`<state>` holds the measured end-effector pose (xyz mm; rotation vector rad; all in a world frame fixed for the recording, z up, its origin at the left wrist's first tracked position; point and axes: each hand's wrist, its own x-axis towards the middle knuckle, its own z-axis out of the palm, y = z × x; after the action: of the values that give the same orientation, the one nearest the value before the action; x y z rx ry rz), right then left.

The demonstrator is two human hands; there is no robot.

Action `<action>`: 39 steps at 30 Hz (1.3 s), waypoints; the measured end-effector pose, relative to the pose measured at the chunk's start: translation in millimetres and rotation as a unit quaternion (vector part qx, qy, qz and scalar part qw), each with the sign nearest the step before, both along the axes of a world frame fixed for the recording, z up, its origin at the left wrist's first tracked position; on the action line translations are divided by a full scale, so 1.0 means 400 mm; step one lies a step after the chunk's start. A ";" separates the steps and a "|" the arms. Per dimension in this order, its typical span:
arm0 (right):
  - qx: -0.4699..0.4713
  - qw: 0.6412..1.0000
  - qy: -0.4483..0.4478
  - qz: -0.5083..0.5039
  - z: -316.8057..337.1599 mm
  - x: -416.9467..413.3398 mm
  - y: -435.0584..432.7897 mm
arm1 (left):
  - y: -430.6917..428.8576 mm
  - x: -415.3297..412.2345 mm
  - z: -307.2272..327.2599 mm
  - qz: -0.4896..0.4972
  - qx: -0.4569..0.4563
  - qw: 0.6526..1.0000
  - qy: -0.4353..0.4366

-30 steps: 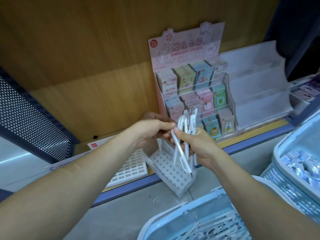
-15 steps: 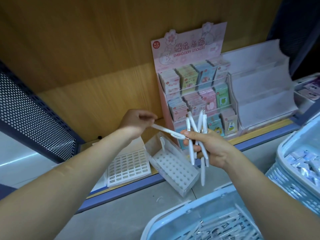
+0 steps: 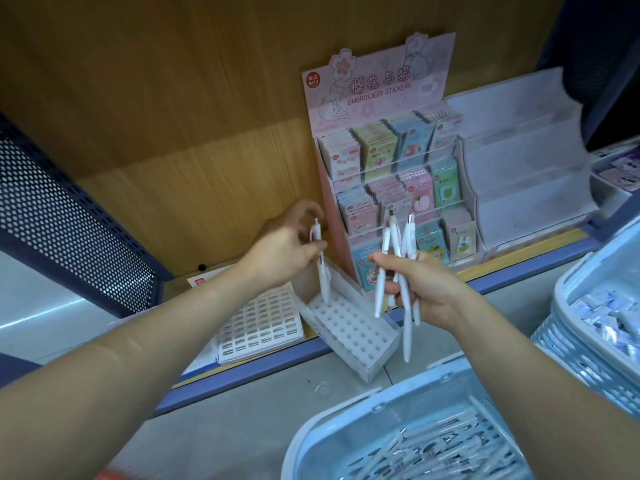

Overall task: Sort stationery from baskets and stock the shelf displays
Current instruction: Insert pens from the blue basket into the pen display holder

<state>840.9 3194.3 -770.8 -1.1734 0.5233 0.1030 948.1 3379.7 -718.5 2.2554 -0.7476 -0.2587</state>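
Free room lies between the perforated side panel [image 3: 69, 216] and the sticker display [image 3: 391, 174], above the label tray [image 3: 263, 320] and pen holder [image 3: 349, 327]. The display crowds the holder's far right corner; the pen [image 3: 323, 278] in the left hand [image 3: 280, 251] stands at its far end, and the pens [image 3: 410, 237] in the right hand [image 3: 429, 289] hang over its right side.

Sticker display header card [image 3: 379, 81]: "EMBRIDERY STICKERS" reads as "EMBROIDERY STICKERS" in pink capitals, under large Chinese characters "樱花与猫"; red round brand logo [image 3: 313, 79] top left, lettering too small to read.

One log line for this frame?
left hand: holds white pen, tip at pen tray | right hand: grips pen bundle | stage: slotting
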 end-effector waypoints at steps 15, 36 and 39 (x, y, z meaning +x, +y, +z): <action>-0.007 0.995 0.019 -0.097 -0.080 -0.007 0.045 | 0.027 0.033 -0.120 0.004 0.107 0.994 -0.006; -0.062 0.995 0.027 -0.079 -0.126 0.010 0.040 | 0.019 0.037 -0.182 0.009 0.198 0.976 -0.096; -0.063 0.995 0.026 -0.073 -0.129 0.011 0.041 | 0.008 0.037 -0.194 0.024 0.220 0.969 -0.107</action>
<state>845.3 3210.5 -822.4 -1.2532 0.6674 -0.0258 962.7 3383.0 -796.3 2.7529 -0.8064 -0.1710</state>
